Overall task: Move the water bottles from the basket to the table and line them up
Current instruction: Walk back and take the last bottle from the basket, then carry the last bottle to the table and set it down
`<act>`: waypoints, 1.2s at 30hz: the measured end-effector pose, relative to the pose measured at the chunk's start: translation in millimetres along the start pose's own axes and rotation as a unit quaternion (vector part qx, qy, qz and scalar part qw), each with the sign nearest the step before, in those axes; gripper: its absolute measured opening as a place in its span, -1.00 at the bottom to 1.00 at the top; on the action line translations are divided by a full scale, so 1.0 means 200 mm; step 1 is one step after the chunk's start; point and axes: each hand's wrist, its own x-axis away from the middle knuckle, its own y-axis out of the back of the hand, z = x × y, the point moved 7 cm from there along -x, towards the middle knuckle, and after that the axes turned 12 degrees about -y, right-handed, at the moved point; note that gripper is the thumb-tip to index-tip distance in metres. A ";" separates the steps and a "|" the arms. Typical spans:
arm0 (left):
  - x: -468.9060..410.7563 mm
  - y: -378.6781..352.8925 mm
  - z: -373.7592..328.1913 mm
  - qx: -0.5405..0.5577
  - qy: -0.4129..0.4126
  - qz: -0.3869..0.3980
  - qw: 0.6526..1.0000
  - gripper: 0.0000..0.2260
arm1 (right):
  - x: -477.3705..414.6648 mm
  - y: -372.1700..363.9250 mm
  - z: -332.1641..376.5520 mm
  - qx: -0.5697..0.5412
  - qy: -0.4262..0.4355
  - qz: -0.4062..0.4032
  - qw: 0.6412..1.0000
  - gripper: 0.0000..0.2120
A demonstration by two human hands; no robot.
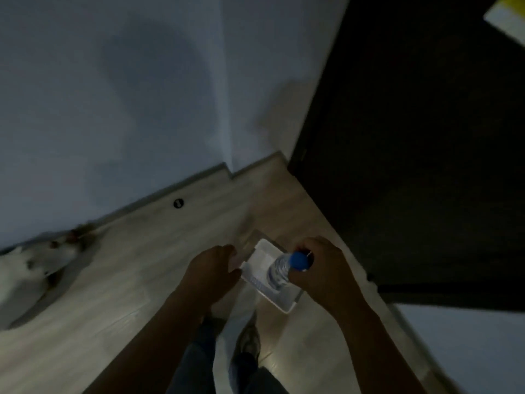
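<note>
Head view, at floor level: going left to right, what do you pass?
White-and-brown animal → small black floor disc → left hand → white basket → blue-capped water bottle → right hand → dark door.

At lower centre, the water bottle (pixel 277 273) looks like clear, glossy plastic with a smooth blue cap (pixel 301 260). The basket (pixel 285 304) is white matt plastic. The floor (pixel 127 251) shows pale wood-grain planks; the wall (pixel 113 95) upper left is matt paint.
</note>
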 end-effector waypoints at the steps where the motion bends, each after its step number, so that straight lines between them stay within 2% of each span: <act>1: 0.05 0.06 0.00 -0.005 0.006 -0.017 1.000 -0.59 | 0.01 0.02 0.07 -0.001 0.024 0.002 1.000 -0.61; 10: 0.61 0.44 0.22 0.016 0.118 -0.143 0.983 -0.62 | 0.21 0.01 0.82 0.037 0.254 0.003 0.967 -0.74; 17: 1.27 0.59 0.51 0.045 0.217 -0.254 0.941 -0.60 | 0.61 -0.30 1.40 0.062 0.392 0.053 0.917 -0.80; 23: 2.04 0.63 0.78 0.068 0.302 -0.351 0.884 -0.60 | 1.17 -0.75 1.81 0.065 0.487 0.103 0.865 -0.81; 29: 2.84 0.55 0.98 0.080 0.377 -0.427 0.818 -0.62 | 1.81 -1.21 2.12 0.055 0.560 0.186 0.805 -0.81; 36: 3.49 0.43 1.15 0.103 0.449 -0.493 0.738 -0.61 | 2.42 -1.67 2.38 0.089 0.631 0.261 0.725 -0.79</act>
